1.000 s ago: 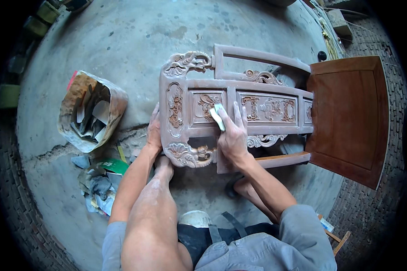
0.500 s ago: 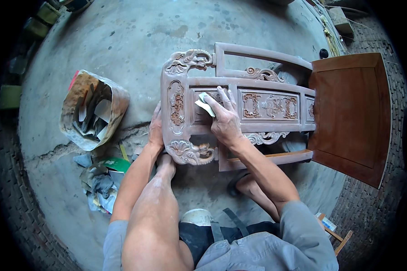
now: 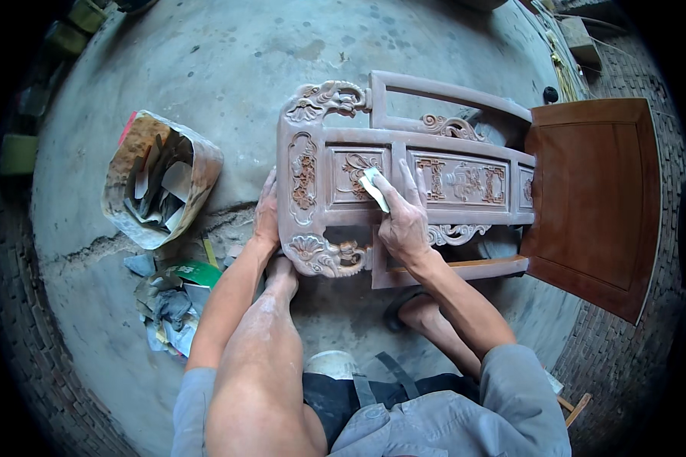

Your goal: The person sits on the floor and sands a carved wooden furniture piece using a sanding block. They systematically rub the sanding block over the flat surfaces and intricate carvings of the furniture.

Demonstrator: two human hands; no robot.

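Note:
A carved wooden chair (image 3: 453,144) lies tipped over, dusty and pale, its backrest facing up and its smooth brown seat (image 3: 596,206) at the right. My left hand (image 3: 267,212) grips the outer edge of the top rail at the left end; some of its fingers are hidden beside the wood. In my right hand (image 3: 405,228) a folded piece of pale sandpaper (image 3: 374,190) is pinched between thumb and fingers. It rests at the lower right of the small carved square panel (image 3: 347,177), while other fingers stretch over the divider toward the longer panel.
Left of the chair stands an open, stained bag (image 3: 204,179) holding dark and grey scraps. Crumpled rags (image 3: 173,306) and a green piece (image 3: 196,273) lie below it, beside a crack in the concrete floor (image 3: 259,68). My bare leg (image 3: 263,343) reaches up to the chair's left end.
My right hand has slid the sandpaper right and slightly down, uncovering more of the small panel's carving. The left hand keeps its hold on the rail; the whole view has shifted slightly.

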